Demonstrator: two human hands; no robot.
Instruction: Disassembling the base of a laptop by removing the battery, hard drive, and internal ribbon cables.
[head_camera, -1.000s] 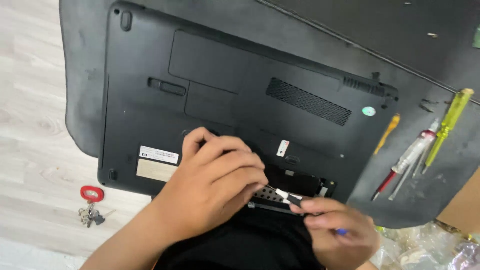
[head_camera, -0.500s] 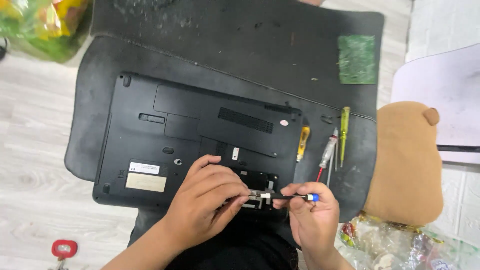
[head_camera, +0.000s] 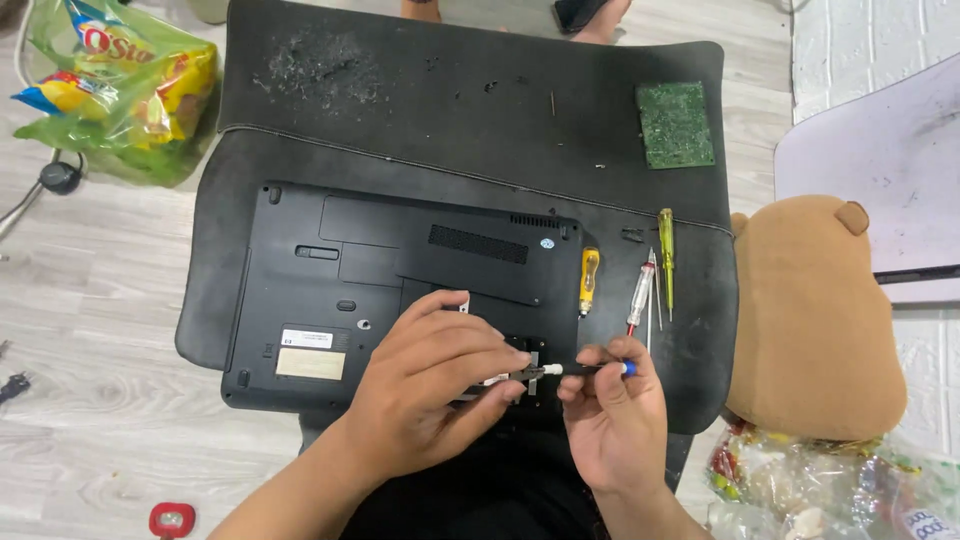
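Observation:
A black laptop (head_camera: 400, 270) lies upside down on a black mat (head_camera: 470, 110). My left hand (head_camera: 430, 390) rests on its near edge, fingers curled over the open battery bay and pinching a small part there. My right hand (head_camera: 610, 415) grips a small screwdriver (head_camera: 585, 369) with a white and blue handle, its tip pointing left into the bay beside my left fingers. The part under my left fingers is mostly hidden.
A yellow screwdriver (head_camera: 589, 280), a red-tipped tester (head_camera: 640, 295) and a green-yellow screwdriver (head_camera: 666, 255) lie right of the laptop. A green circuit board (head_camera: 676, 124) sits at the mat's far right. A brown plush toy (head_camera: 815, 320), snack bags (head_camera: 120, 85) and a red key fob (head_camera: 172, 519) surround the mat.
The view has pulled back and now shows the whole mat. Both hands stay at the laptop's near edge, the screwdriver tip still at the bay.

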